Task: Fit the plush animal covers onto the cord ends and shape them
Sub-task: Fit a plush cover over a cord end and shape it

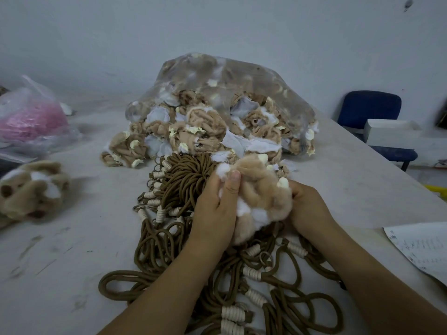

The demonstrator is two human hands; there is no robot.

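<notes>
**1. Task item.** Plush cover (261,201): tan pile fabric w/ white patches and small cream nubs, bunched into a rough lump. The animal form cannot be made out. Position: desk ctr, near side, held between both hands, just above the cord bundle (183,182).

**2. Hands.** Left hand (215,211): fingers curled round the cover's left side, thumb pressed flat on a white patch at the top. Right hand (309,206): grips the cover's right side, fingers wrapped behind the fabric, tips hidden.

**3. Cords.** Brown round cord, many pcs, looped and tangled from desk ctr to the near edge. Visible ends carry a cream wound wrap, and several have a metal ring. The far part of the bundle is coiled into a tight round mass, touching the left hand.

**4. Containers.**
- Clear plastic bag (242,76), far ctr, lying on its side w/ the mouth toward the person. Contents: loose covers (205,126) in the same tan/white/cream materials. They spill from the mouth onto the desk (84,250) and reach the cord bundle.
- Second bag (31,117), far left, thin clear plastic w/ pink material inside. The type of material cannot be told.

**5. Other.**
- Tan-and-white plush piece (31,189), left edge, blurred, well apart from the cords.
- Printed sheet (420,247), at the desk's right edge.
- Blue chair (370,107), far right beyond the desk, w/ a white box (387,132) in front of it. Whether the box rests on the seat cannot be told.
</notes>
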